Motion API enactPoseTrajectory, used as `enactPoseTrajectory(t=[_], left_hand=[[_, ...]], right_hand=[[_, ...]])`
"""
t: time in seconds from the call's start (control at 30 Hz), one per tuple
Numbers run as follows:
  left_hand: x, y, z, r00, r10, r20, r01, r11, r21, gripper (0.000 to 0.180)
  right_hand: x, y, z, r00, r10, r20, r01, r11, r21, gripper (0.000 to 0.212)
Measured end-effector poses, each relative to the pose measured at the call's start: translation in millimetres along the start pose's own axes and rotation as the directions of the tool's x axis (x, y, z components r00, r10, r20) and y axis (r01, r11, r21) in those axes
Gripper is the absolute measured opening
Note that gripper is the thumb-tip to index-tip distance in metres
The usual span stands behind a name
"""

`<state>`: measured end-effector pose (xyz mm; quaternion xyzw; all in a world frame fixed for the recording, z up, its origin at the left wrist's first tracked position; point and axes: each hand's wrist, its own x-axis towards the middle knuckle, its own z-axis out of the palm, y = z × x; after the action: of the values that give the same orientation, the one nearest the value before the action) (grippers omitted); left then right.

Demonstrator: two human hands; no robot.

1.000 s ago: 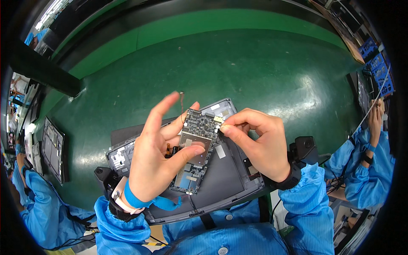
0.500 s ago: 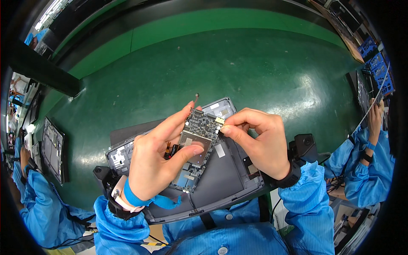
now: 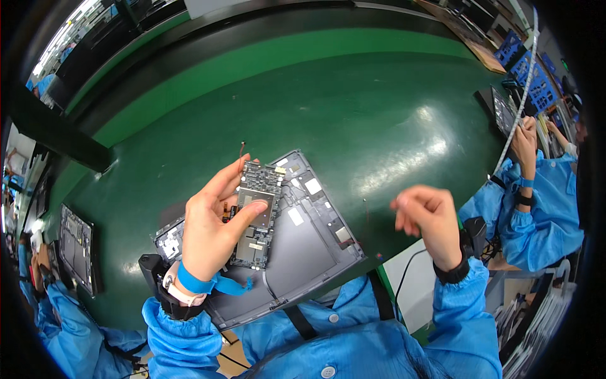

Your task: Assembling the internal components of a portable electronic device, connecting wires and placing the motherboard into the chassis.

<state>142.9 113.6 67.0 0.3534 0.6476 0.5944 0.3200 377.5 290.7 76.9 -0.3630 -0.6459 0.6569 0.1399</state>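
Observation:
My left hand [image 3: 218, 221] is closed on a long dark circuit board [image 3: 257, 205], its thumb pressing across the metal shield on the face. A thin wire with a small round end [image 3: 243, 144] sticks up beyond the board's far end. Beneath the board lies an open grey device shell [image 3: 315, 234] with cables and pale patches along its edges. To the right of the shell hovers my right hand [image 3: 426, 218], its fingers curled inward. Whether anything is between those fingertips cannot be seen. Near it, a thin wire [image 3: 365, 205] with a small tip lies on the green table.
Another device shell [image 3: 77, 246] stands at the left by a co-worker's hands. At the right, a co-worker's hands [image 3: 525, 142] hold a dark panel [image 3: 503, 114]. A dark post [image 3: 69, 139] rises at the far left. Blue crates [image 3: 533, 79] are stacked at the far right.
My right hand has left the board's edge and moved right, past the shell. The left hand still holds the board. The view has shifted, with the shell and board now farther left.

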Motion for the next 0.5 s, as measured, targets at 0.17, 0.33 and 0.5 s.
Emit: enactPoseTrajectory(t=[0.17,0.33,0.5], left_hand=[[1,0,3,0.999,0.041,0.006,-0.041,0.998,0.037,0.055],[1,1,1,0.999,0.022,0.025,-0.023,0.999,0.022,0.057],[0,1,1,1.000,0.016,0.017,-0.016,1.000,0.018,0.058]], right_hand=[[-33,16,9,0.872,0.422,0.246,-0.425,0.904,-0.045,0.028],[-22,18,32,0.822,0.421,0.384,-0.567,0.670,0.479,0.028],[-12,22,27,0.901,0.328,0.285,-0.433,0.621,0.653,0.020]])
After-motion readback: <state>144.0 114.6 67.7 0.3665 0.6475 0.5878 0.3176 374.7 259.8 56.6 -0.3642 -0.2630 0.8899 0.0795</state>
